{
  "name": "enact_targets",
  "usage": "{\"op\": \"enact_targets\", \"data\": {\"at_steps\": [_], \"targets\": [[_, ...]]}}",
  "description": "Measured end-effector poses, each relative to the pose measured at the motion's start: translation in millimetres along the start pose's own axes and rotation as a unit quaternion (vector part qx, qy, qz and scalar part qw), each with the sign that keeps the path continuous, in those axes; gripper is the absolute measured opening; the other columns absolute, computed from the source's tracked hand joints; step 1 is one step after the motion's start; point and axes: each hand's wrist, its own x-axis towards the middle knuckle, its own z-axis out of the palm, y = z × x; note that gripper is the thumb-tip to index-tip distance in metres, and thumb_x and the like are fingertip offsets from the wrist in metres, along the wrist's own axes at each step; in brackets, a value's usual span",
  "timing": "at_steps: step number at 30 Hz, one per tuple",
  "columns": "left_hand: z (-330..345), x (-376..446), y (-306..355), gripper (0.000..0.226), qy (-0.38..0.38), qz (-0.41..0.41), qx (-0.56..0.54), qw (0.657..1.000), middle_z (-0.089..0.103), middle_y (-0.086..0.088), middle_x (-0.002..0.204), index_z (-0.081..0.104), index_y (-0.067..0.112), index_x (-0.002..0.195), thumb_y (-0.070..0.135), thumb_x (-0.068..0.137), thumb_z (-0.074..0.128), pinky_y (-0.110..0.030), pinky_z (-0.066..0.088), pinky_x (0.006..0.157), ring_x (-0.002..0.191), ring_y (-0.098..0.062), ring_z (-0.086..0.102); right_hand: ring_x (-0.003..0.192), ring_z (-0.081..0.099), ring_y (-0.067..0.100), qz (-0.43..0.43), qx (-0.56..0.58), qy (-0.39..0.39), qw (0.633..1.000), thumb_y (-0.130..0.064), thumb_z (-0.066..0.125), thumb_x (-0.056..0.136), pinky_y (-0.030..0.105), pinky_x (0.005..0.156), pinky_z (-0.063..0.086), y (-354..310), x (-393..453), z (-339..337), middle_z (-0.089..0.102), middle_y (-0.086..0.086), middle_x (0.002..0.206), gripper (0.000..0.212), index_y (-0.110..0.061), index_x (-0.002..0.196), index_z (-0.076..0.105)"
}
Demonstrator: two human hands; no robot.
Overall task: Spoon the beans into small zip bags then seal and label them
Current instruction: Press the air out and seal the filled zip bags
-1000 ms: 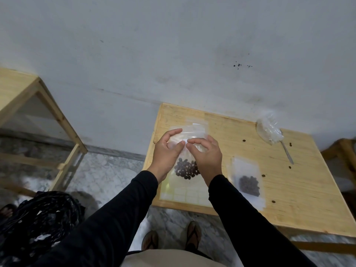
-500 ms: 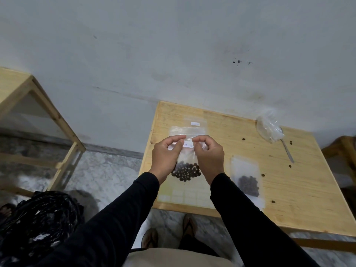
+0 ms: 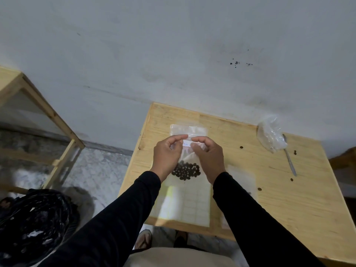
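Observation:
A small clear zip bag point(image 3: 187, 132) with dark beans point(image 3: 186, 171) pooled at its bottom is held upright over the wooden table point(image 3: 289, 209). My left hand point(image 3: 167, 157) and my right hand point(image 3: 209, 158) both pinch it near the top. Between their fingertips a small white label point(image 3: 186, 143) with faint writing sits on the bag. A sheet of blank labels point(image 3: 185, 205) lies on the table below the bag. A second bag point(image 3: 242, 180) lies flat to the right, mostly hidden by my right arm.
A crumpled clear plastic bag point(image 3: 270, 135) and a metal spoon point(image 3: 290, 160) lie at the table's far right. Loose beans point(image 3: 241, 147) are scattered on the wood. A black plastic bag point(image 3: 36, 224) sits on the floor at left, beside a wooden frame point(image 3: 63, 130).
Both hands have lifted the bag higher and shifted their pinch up toward its top. The white label now shows between the fingertips. My right arm has come to cover the second bag.

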Motion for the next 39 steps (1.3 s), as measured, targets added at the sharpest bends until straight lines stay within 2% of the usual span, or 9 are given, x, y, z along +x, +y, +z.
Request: {"op": "enact_targets", "data": {"at_steps": [5, 11, 14, 18, 21, 25, 30, 37, 39], "targets": [[20.7, 20.7, -3.4, 0.025, 0.014, -0.026, -0.015, 0.999, 0.067, -0.003, 0.081, 0.07, 0.031, 0.103, 0.015, 0.094, 0.053, -0.02, 0.039, 0.045, 0.041, -0.009, 0.034, 0.07, 0.062, 0.016, 0.036, 0.005, 0.003, 0.999, -0.016, 0.072, 0.078, 0.03, 0.075, 0.054, 9.3, 22.8, -11.2, 0.068, -0.004, 0.069, 0.008, -0.024, 0.077, 0.074], [37.1, 48.4, -11.0, 0.022, 0.04, -0.053, -0.011, 0.998, 0.067, 0.011, 0.085, 0.069, 0.029, 0.107, 0.017, 0.092, 0.058, -0.016, 0.051, 0.067, 0.068, -0.011, 0.054, 0.076, 0.067, 0.012, 0.069, 0.027, 0.027, 0.997, -0.015, 0.071, 0.078, 0.023, 0.076, 0.055, 20.1, 54.9, -11.7, 0.073, 0.0, 0.083, 0.009, -0.02, 0.086, 0.073], [38.3, 64.6, -19.9, 0.032, 0.02, -0.054, 0.033, 0.998, 0.063, 0.011, 0.11, 0.062, 0.033, 0.117, 0.021, 0.088, 0.064, -0.02, 0.051, 0.084, 0.088, -0.006, 0.062, 0.076, 0.066, 0.009, 0.081, 0.011, 0.027, 0.996, -0.016, 0.071, 0.079, 0.021, 0.075, 0.054, 29.8, 73.8, -10.6, 0.072, -0.002, 0.085, 0.011, -0.021, 0.089, 0.072], [37.0, 81.7, -30.5, 0.039, 0.024, -0.045, 0.101, 0.994, 0.066, -0.008, 0.105, 0.061, 0.033, 0.12, 0.018, 0.085, 0.067, -0.011, 0.044, 0.07, 0.071, -0.004, 0.054, 0.083, 0.065, 0.011, 0.086, -0.021, 0.007, 0.996, -0.017, 0.069, 0.081, 0.024, 0.079, 0.053, 42.6, 101.3, -7.3, 0.07, -0.003, 0.09, 0.014, -0.022, 0.094, 0.07], [38.0, 90.7, -37.9, 0.036, 0.041, -0.048, 0.138, 0.988, 0.06, 0.004, 0.083, 0.064, 0.026, 0.119, 0.016, 0.085, 0.067, -0.009, 0.045, 0.07, 0.061, 0.001, 0.047, 0.087, 0.062, 0.01, 0.082, -0.061, -0.003, 0.995, -0.016, 0.068, 0.081, 0.026, 0.087, 0.052, 50.4, 116.3, -1.5, 0.068, -0.006, 0.09, 0.017, -0.021, 0.098, 0.07], [37.1, 100.6, -46.0, 0.037, 0.027, -0.068, 0.175, 0.982, 0.052, 0.004, 0.077, 0.062, 0.022, 0.121, 0.012, 0.086, 0.067, 0.003, 0.037, 0.06, 0.064, -0.001, 0.049, 0.099, 0.06, 0.014, 0.091, -0.12, -0.039, 0.988, -0.019, 0.065, 0.081, 0.03, 0.094, 0.049, 60.7, 127.8, 3.2, 0.066, 0.0, 0.107, 0.025, -0.021, 0.107, 0.067], [31.3, 108.0, -48.7, 0.043, 0.014, -0.068, 0.221, 0.973, 0.061, -0.006, 0.102, 0.058, 0.019, 0.126, 0.011, 0.085, 0.066, -0.016, 0.044, 0.088, 0.094, -0.016, 0.056, 0.106, 0.054, 0.019, 0.062, -0.209, -0.058, 0.974, -0.016, 0.058, 0.082, 0.03, 0.099, 0.044, 62.5, 126.0, 7.1, 0.054, 0.006, 0.118, 0.033, -0.02, 0.114, 0.064], [24.9, 116.4, -45.6, 0.051, -0.068, -0.07, 0.289, 0.952, 0.049, -0.005, 0.139, 0.043, 0.02, 0.14, 0.016, 0.091, 0.059, -0.018, 0.032, 0.103, 0.131, -0.024, 0.041, 0.121, 0.045, 0.02, 0.034, -0.288, -0.053, 0.956, -0.014, 0.053, 0.09, 0.013, 0.097, 0.024, 59.6, 112.3, 6.5, 0.047, 0.009, 0.132, 0.039, -0.011, 0.128, 0.054], [24.7, 112.1, -43.6, 0.052, -0.087, -0.058, 0.308, 0.946, 0.039, -0.003, 0.148, 0.038, 0.019, 0.142, 0.017, 0.093, 0.055, -0.01, 0.028, 0.099, 0.136, -0.023, 0.034, 0.127, 0.042, 0.02, 0.024, -0.312, -0.053, 0.948, -0.014, 0.051, 0.092, 0.014, 0.1, 0.021, 57.5, 106.5, 3.1, 0.046, 0.009, 0.137, 0.041, -0.008, 0.132, 0.05]]}}
